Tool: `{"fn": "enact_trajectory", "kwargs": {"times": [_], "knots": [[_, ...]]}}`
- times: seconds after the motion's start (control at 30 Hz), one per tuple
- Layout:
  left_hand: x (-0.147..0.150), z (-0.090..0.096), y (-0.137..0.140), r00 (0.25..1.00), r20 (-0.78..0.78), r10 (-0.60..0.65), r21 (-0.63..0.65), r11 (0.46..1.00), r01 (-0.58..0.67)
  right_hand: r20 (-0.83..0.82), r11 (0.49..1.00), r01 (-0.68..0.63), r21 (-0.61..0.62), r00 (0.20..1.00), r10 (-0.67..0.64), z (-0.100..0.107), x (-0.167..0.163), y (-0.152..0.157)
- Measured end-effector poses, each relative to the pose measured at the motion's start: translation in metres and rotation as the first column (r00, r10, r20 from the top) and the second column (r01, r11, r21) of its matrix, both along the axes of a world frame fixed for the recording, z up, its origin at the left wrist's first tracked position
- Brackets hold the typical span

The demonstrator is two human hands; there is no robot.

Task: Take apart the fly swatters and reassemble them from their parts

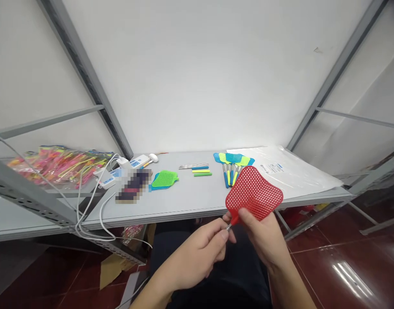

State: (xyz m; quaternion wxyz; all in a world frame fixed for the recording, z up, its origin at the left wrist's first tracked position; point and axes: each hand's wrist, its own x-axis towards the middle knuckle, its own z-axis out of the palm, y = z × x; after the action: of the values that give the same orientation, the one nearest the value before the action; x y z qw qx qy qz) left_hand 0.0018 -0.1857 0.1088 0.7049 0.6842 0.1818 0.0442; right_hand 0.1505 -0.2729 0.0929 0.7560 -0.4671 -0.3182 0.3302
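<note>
A red fly swatter head [253,189] with a mesh of small holes is held up in front of the table's edge. My right hand [264,236] is closed on its lower part, thumb on the mesh near the neck. My left hand [203,253] is wrapped round a thin metal rod [229,227] at the neck; most of the rod is hidden in the fist. On the table behind lie several fly swatters [229,171] with blue and yellow-green heads. Loose metal rods [193,166] and coloured handles [202,174] lie left of them, then a green swatter head [165,179] on a blue one.
A white plastic bag [293,174] covers the table's right side. Power strips [111,177], white cables [102,210] and a pixelated dark item [134,185] are on the left. Packed colourful goods [61,167] sit beyond a metal shelf post [32,189].
</note>
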Motion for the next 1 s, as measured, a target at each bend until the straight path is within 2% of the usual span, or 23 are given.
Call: {"fn": "enact_trajectory", "kwargs": {"times": [0.13,0.27,0.33,0.4,0.5,0.57,0.67,0.8,0.9,0.93,1.0], "knots": [[0.003,-0.023,-0.005,1.0,0.019,0.011,-0.05,0.999,-0.01,0.125,0.987,-0.124,-0.105,0.983,0.137,-0.012,-0.001,-0.008],[-0.004,-0.041,-0.013,0.999,0.035,0.041,-0.108,0.993,-0.037,0.204,0.95,-0.215,-0.227,0.943,0.262,-0.013,-0.009,-0.009],[-0.011,-0.047,-0.015,0.997,0.037,0.063,-0.101,0.993,-0.059,0.224,0.937,-0.251,-0.243,0.925,0.306,-0.014,-0.016,-0.008],[-0.018,-0.049,-0.015,0.997,0.016,0.075,-0.037,0.997,-0.074,0.256,0.945,-0.236,-0.228,0.922,0.292,-0.015,-0.022,-0.006],[-0.024,-0.048,-0.01,0.995,-0.014,0.097,0.176,0.98,-0.093,0.315,0.966,-0.149,-0.211,0.925,0.212,-0.018,-0.024,-0.004],[-0.026,-0.049,-0.005,0.994,-0.039,0.1,0.347,0.935,-0.08,0.327,0.978,-0.047,-0.203,0.938,0.113,-0.019,-0.014,-0.004],[-0.027,-0.052,0.003,0.986,-0.127,0.111,0.558,0.83,-0.022,0.263,0.972,0.176,-0.157,0.956,-0.131,-0.02,0.017,-0.009],[-0.034,-0.055,0.008,0.964,-0.215,0.155,0.709,0.704,0.045,0.065,0.934,0.358,-0.016,0.932,-0.356,-0.023,0.052,-0.015],[-0.04,-0.05,0.009,0.958,-0.224,0.181,0.752,0.657,0.052,-0.08,0.93,0.363,0.055,0.93,-0.359,-0.028,0.045,-0.008],[-0.042,-0.048,0.009,0.956,-0.222,0.191,0.761,0.646,0.048,-0.09,0.948,0.313,0.049,0.947,-0.308,-0.031,0.036,-0.003],[-0.045,-0.045,0.009,0.95,-0.216,0.224,0.785,0.619,0.033,-0.042,0.992,0.127,-0.009,0.991,-0.127,-0.039,0.013,0.007]]}}
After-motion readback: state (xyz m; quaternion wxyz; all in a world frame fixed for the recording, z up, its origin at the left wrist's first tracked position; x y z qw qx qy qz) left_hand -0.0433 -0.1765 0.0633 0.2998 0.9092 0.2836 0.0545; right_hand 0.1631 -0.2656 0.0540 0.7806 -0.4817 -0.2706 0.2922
